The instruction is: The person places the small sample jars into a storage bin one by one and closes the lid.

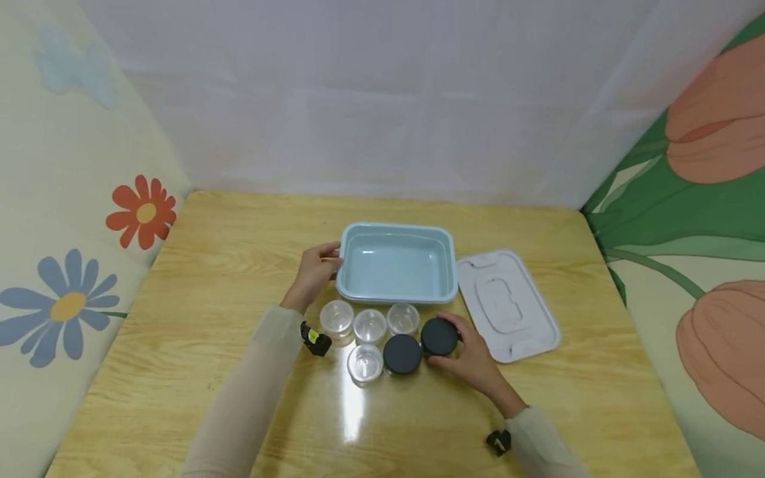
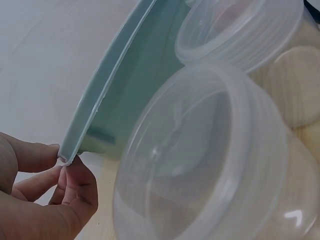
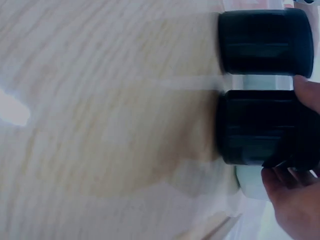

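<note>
My left hand pinches the left rim of a light blue plastic tub; in the left wrist view the thumb and curled fingers meet at the rim's corner. My right hand holds a round black jar by its sides, thumb on the near side and fingers on the far side. In the right wrist view this black jar stands on the table beside a second black jar. That second black jar sits just left of the held one in the head view.
Several clear jars with translucent lids, among them a clear jar, cluster in front of the tub. A white lid lies on the wooden table to the tub's right. A pale cloth wall rises behind the table.
</note>
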A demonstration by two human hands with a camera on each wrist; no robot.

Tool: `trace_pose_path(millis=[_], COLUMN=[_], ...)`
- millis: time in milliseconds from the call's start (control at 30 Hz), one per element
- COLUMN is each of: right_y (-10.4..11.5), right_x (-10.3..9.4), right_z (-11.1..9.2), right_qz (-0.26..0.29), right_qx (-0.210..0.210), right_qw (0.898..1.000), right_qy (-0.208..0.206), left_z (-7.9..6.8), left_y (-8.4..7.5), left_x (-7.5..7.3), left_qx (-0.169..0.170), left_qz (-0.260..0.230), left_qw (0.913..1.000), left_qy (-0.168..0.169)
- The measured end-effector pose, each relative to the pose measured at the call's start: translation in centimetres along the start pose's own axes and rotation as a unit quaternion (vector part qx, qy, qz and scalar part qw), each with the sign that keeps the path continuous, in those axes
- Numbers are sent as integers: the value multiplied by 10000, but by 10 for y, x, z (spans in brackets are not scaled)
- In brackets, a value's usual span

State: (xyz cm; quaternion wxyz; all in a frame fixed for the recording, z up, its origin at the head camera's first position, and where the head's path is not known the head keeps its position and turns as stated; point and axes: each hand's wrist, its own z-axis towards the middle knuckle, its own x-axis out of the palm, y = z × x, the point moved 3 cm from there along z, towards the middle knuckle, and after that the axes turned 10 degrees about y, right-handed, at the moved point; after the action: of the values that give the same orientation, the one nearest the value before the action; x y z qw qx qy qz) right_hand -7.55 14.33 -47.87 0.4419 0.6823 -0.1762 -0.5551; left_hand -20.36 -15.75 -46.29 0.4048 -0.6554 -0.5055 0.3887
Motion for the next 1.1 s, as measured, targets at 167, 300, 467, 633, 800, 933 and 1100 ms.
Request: trace_pose_path(millis=[167,300,467,633,800,933,1100], right_y=[4,8,14,21,28,32,37], right_x=[-9,-17,-28,-37,-46,-52,-59], right_z=[-1,1,1,3,8,10,14], right_qz=[-126,-188,-144,-69,-63,-115,-48], right_qx=[80,142,178,84,-10,-9,-54], right_qw=[9999,9997,9996,9998,9997,9996,9997], right_qy=[-68,32,136,176,224,248,224], left_z=[-1,-2,-2,-1,-1,-1,-2], left_y=[0,1,1,1,2,2,1], left_x=[-1,-1,0,1,0,1,1], left_qx=[-31,-55,19,-1,-75,-83,-78], left_qz=[32,18,26,-5,-3,29,37], left_qw=[10000,10000,10000,10000,10000,9999,10000], left_qy=[-14,-23,5,-32,-64,-48,-31])
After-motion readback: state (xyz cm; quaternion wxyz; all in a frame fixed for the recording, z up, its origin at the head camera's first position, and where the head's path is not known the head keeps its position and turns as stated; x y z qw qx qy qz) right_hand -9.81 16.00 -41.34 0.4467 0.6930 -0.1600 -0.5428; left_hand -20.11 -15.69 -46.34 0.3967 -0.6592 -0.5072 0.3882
